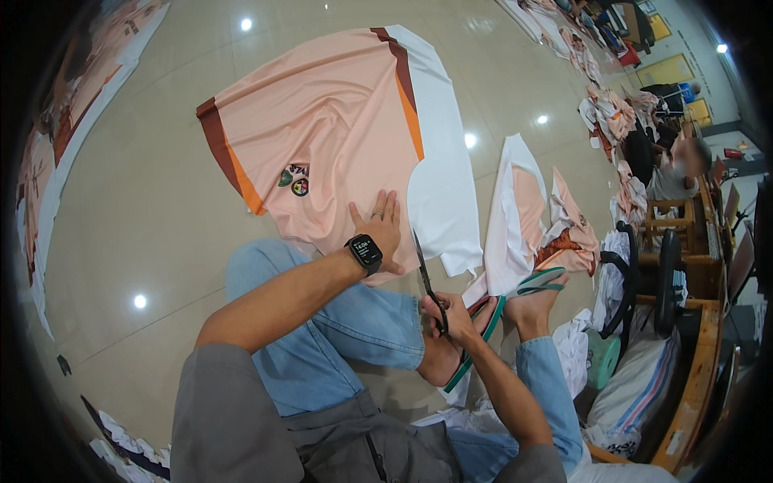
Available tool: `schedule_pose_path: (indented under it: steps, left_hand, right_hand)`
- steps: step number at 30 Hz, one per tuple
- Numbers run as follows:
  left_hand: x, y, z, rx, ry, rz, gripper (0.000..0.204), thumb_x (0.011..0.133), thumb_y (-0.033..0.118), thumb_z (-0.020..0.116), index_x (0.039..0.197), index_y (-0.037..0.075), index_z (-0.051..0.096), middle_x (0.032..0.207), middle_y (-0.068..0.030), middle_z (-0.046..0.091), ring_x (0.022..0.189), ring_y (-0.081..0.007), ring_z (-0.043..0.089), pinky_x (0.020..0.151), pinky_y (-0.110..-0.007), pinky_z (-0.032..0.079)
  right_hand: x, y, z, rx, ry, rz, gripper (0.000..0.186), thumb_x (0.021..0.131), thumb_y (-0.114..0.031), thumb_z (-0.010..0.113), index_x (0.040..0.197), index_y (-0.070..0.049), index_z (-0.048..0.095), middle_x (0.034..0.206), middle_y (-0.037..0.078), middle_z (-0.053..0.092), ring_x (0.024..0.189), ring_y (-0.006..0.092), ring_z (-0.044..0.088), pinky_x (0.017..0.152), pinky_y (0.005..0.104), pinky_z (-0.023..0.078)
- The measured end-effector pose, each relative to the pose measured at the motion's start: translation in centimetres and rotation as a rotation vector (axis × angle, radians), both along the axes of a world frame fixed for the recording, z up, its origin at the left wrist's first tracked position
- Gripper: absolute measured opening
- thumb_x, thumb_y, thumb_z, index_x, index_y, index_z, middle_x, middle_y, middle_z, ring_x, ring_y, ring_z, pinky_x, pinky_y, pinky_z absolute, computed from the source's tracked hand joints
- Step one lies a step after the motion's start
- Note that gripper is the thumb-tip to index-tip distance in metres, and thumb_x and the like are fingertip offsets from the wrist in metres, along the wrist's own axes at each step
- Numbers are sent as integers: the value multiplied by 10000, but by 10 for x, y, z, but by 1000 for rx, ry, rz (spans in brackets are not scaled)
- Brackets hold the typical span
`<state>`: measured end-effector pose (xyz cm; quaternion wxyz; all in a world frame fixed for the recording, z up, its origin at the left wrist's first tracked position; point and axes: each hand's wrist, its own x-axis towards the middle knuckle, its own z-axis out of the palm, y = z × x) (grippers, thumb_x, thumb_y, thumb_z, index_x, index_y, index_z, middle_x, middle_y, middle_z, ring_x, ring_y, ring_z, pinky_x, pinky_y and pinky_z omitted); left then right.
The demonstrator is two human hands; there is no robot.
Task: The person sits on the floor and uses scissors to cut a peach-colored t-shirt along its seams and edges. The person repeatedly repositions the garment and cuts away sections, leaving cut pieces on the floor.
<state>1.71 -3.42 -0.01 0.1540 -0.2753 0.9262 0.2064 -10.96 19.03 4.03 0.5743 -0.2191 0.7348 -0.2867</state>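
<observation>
A large peach fabric panel (322, 121) with maroon and orange bands lies spread on the floor, wrinkled around two small printed emblems. White fabric (441, 193) runs along its right side. My left hand (378, 232), with a ring and a wristwatch, presses flat on the peach fabric near its lower right edge, fingers spread. Black-handled scissors (426, 274) are gripped in my right hand (453, 320), just right of my bent knee. Their blades point away from me, at the border between the peach and the white. How far the blades are apart is hard to tell.
Cut peach and white scraps (515, 209) lie right of the panel, by my sandalled feet (541, 283). Farther right are a white woven sack (632, 394), a wooden bench (696, 386) and a seated person (676, 165). More printed fabric (88, 105) covers the floor at far left.
</observation>
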Motion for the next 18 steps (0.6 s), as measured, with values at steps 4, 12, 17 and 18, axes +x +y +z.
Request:
schedule_pose_path:
  steps: [4,12,17,18]
  left_hand:
    - [-1,0,-1,1,-11,0,1452,666,727,840,1610,-122,134,1737,-261,3,1617,-416,-3,1096,-866,199]
    - [0,0,-1,11,1,17,1460,663,716,846,1610,-127,123,1738,-263,0,1618,-415,-7,1094,-871,180]
    - [0,1,-1,39,24,27,1459,656,680,866,1615,-124,116,1737,-272,18,1620,-408,-1,1092,-877,159]
    - [1,1,-2,37,28,30,1459,654,678,868,1614,-125,119,1736,-274,18,1620,-409,-1,1092,-876,161]
  right_hand:
    - [8,1,-3,2,104,69,633,966,-624,680,897,5,663,596,16,572,461,107,546,429,245,366]
    - [5,-16,-22,-84,-18,-78,677,921,-696,685,847,-26,622,590,16,569,460,113,548,435,254,379]
    - [6,-28,-19,-53,75,3,704,917,-696,690,910,7,655,582,15,564,464,109,558,441,249,395]
    - [10,-30,-17,-48,100,20,706,919,-692,690,924,14,660,581,15,564,465,108,561,441,249,397]
